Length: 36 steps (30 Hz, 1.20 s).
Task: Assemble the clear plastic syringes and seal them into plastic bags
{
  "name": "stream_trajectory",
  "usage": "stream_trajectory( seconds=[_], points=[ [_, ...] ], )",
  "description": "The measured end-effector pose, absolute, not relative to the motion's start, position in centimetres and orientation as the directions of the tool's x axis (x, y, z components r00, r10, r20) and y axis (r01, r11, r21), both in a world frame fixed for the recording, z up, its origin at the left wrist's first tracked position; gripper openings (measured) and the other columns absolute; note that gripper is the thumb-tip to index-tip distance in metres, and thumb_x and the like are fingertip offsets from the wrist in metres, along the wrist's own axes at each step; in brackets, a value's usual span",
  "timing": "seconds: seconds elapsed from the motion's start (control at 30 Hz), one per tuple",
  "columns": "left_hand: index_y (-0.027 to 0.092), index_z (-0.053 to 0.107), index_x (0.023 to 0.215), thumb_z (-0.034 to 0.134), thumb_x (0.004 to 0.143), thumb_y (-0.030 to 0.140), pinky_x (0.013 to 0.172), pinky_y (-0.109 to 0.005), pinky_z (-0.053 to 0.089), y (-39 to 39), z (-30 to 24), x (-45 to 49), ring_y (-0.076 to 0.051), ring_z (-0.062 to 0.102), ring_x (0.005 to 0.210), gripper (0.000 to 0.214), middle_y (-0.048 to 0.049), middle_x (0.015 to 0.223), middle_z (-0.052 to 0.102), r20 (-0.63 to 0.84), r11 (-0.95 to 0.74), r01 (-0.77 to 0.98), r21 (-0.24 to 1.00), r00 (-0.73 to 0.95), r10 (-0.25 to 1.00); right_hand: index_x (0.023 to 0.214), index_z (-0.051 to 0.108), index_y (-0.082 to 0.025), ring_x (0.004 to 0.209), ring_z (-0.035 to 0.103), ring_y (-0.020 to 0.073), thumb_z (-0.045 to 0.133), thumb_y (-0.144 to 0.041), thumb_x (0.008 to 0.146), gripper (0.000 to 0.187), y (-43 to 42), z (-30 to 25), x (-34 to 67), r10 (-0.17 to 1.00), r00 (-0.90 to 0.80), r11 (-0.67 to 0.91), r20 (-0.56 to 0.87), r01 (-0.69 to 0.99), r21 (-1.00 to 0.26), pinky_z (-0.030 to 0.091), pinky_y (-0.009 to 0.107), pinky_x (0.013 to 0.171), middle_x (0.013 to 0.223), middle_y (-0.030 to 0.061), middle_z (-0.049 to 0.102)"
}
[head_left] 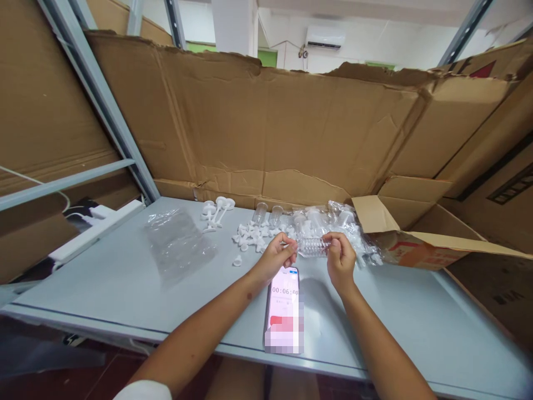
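A: What is held between the hands?

B: A clear ribbed bottle (313, 246) is held lying on its side, just above the table (125, 278). Its right end is pinched by the fingers of the right hand (340, 256); its left end is met by the fingertips of the left hand (278, 254), which are pressed together around a small white piece. What that piece is cannot be told.

A: Where does the bottle lie relative to the grips?

B: Seen from the right hand, it is found at nine o'clock; seen from the left hand, at three o'clock. It is spanned between the two, with its middle left bare.

A: What is laid about the hands?

B: A phone (283, 308) is laid flat at six o'clock of the bottle, just under the wrists, with a timer shown on its screen. White caps (250, 236) are scattered at ten o'clock of the left hand. White stemmed parts (216, 212) are seen farther out at ten o'clock. Two more clear bottles (267, 214) are stood at twelve o'clock, near the caps. A crumpled bag (177, 241) is spread at nine o'clock, well apart from the hands. A pile of bagged parts (333, 216) is heaped at one o'clock, just beside an open carton (412, 244) at three o'clock. The table is backed by cardboard sheets (266, 122).
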<state>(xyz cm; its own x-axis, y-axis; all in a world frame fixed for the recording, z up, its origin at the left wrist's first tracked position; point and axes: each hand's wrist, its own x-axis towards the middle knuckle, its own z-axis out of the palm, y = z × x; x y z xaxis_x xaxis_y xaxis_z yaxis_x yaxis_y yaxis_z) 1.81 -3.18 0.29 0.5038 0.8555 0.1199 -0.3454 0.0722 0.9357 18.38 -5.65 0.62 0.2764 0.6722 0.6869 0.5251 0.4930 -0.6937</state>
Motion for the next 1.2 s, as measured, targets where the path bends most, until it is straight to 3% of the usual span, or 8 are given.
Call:
stream_trajectory(
  seconds=[0.2, 0.37, 0.47, 0.63, 0.73, 0.83, 1.07, 1.2],
  points=[
    [0.019, 0.036, 0.075, 0.050, 0.079, 0.035, 0.057, -0.020, 0.035, -3.9, 0.2, 1.5, -0.007, 0.044, 0.058, 0.021, 0.0033, 0.069, 0.047, 0.378, -0.356, -0.129, 0.925, 0.370, 0.848, 0.076, 0.053, -0.019, 0.046, 0.042, 0.0098, 0.035, -0.037, 0.085, 0.026, -5.7, 1.4, 17.9, 0.786, 0.322, 0.437, 0.527, 0.312, -0.844, 0.035, 0.023, 0.041, 0.065, -0.0003, 0.050],
    [0.018, 0.046, 0.071, 0.047, 0.082, 0.026, 0.065, -0.028, 0.037, -3.6, 0.4, 0.5, -0.012, 0.044, 0.064, 0.014, -0.0010, 0.066, 0.049, 0.689, -0.833, 0.142, 0.535, 0.498, 0.527, 0.066, 0.051, -0.018, 0.038, 0.040, 0.0099, 0.036, -0.039, 0.082, 0.030, -4.7, 1.1, 17.9, 0.933, 0.267, 0.240, 0.241, 0.037, -0.970, 0.031, 0.021, 0.031, 0.050, -0.0033, 0.043],
    [0.018, 0.049, 0.077, 0.048, 0.080, 0.028, 0.063, -0.027, 0.038, -3.3, 0.4, 0.4, -0.012, 0.046, 0.063, 0.010, -0.0023, 0.071, 0.052, 0.651, -0.793, 0.141, 0.592, 0.496, 0.574, 0.064, 0.051, -0.018, 0.038, 0.041, 0.0102, 0.038, -0.040, 0.081, 0.030, -4.4, 0.9, 17.9, 0.941, 0.269, 0.211, 0.204, 0.002, -0.977, 0.031, 0.021, 0.031, 0.049, -0.0033, 0.044],
    [0.020, 0.045, 0.088, 0.055, 0.075, 0.037, 0.055, -0.020, 0.036, -3.0, 0.1, 1.3, -0.007, 0.046, 0.055, 0.023, 0.0022, 0.068, 0.051, 0.301, -0.255, -0.163, 0.953, 0.414, 0.859, 0.072, 0.052, -0.020, 0.044, 0.041, 0.0103, 0.039, -0.042, 0.082, 0.027, -4.7, 0.6, 17.9, 0.843, 0.365, 0.354, 0.395, 0.176, -0.919, 0.035, 0.023, 0.038, 0.059, -0.0025, 0.049],
    [0.020, 0.043, 0.086, 0.055, 0.073, 0.044, 0.046, -0.017, 0.029, -2.9, -0.1, 1.8, -0.004, 0.038, 0.043, 0.030, 0.0058, 0.056, 0.046, 0.104, 0.062, -0.325, 0.944, 0.471, 0.876, 0.078, 0.054, -0.019, 0.051, 0.044, 0.0111, 0.039, -0.039, 0.083, 0.025, -5.1, 0.5, 17.8, 0.774, 0.355, 0.413, 0.524, 0.345, -0.843, 0.038, 0.024, 0.047, 0.069, -0.0004, 0.051],
    [0.020, 0.041, 0.080, 0.054, 0.074, 0.044, 0.044, -0.016, 0.024, -2.9, -0.2, 2.0, -0.004, 0.034, 0.042, 0.029, 0.0067, 0.052, 0.043, 0.039, 0.179, -0.382, 0.907, 0.498, 0.866, 0.082, 0.054, -0.019, 0.060, 0.048, 0.0131, 0.040, -0.035, 0.084, 0.022, -5.5, 0.4, 17.7, 0.717, 0.309, 0.460, 0.624, 0.463, -0.758, 0.039, 0.026, 0.057, 0.074, 0.0014, 0.053],
    [0.019, 0.039, 0.075, 0.051, 0.078, 0.040, 0.052, -0.018, 0.033, -3.8, 0.2, 1.6, -0.005, 0.042, 0.054, 0.025, 0.0035, 0.069, 0.048, 0.345, -0.314, -0.145, 0.938, 0.347, 0.872, 0.077, 0.052, -0.020, 0.048, 0.044, 0.0104, 0.036, -0.037, 0.085, 0.025, -5.8, 1.1, 17.3, 0.788, 0.344, 0.432, 0.510, 0.281, -0.857, 0.036, 0.023, 0.042, 0.066, -0.0010, 0.050],
    [0.018, 0.044, 0.072, 0.046, 0.082, 0.030, 0.059, -0.022, 0.037, -4.2, 0.7, 0.7, -0.010, 0.046, 0.063, 0.016, 0.0000, 0.069, 0.049, 0.620, -0.714, 0.106, 0.693, 0.420, 0.663, 0.067, 0.050, -0.019, 0.038, 0.042, 0.0097, 0.036, -0.036, 0.081, 0.026, -5.4, 1.4, 17.3, 0.935, 0.276, 0.224, 0.221, 0.024, -0.974, 0.031, 0.021, 0.032, 0.050, -0.0037, 0.045]
  ],
)
